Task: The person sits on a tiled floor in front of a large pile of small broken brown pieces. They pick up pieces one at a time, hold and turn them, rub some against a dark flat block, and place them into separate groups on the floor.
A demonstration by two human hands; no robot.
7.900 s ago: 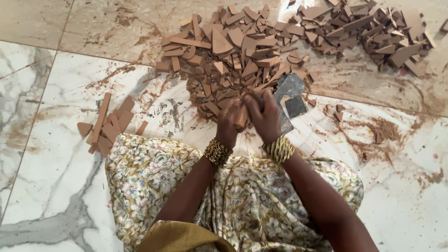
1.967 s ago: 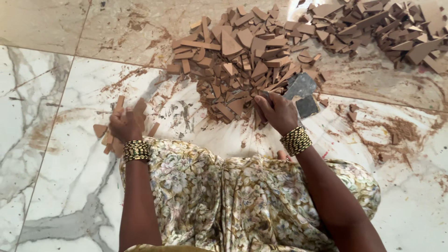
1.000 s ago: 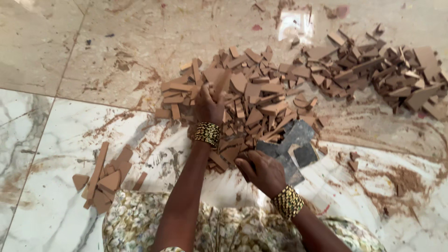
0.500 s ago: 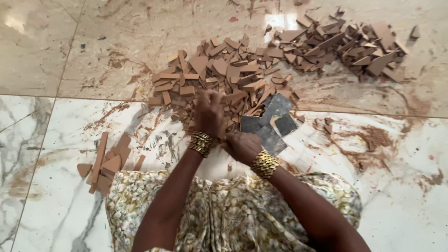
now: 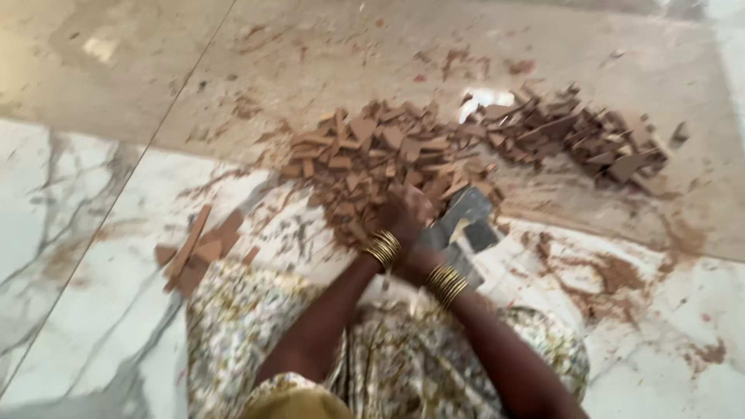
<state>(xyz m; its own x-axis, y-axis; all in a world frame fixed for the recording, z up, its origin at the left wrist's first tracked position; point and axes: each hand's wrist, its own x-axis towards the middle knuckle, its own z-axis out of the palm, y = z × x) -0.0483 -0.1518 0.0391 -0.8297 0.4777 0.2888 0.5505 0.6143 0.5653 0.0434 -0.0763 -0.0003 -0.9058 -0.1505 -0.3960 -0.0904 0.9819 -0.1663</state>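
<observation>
Hands (image 5: 411, 233) together at brown shard pile (image 5: 372, 155) — grey blade (image 5: 466, 213) beside.

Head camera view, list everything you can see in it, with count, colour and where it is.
Big pile of broken pieces: one heap, too many to count, reddish brown, middle of the floor ahead of the hands.
Second pile of pieces: one heap, darker brown, upper right.
Small stack of strips: a handful, brown, left, beside the patterned cloth.
Flat grey block: one, dark grey, just right of the hands; blurred.
Brown dust: smears, right side of the floor.
Floor: white veined marble near, beige slab further off.
Patterned cloth: one, cream floral, over the lap at bottom.
Bangles: gold, a stack on each wrist.
Left hand: at the pile's near edge; grip blurred.
Right hand: close under the left, mostly hidden.
</observation>
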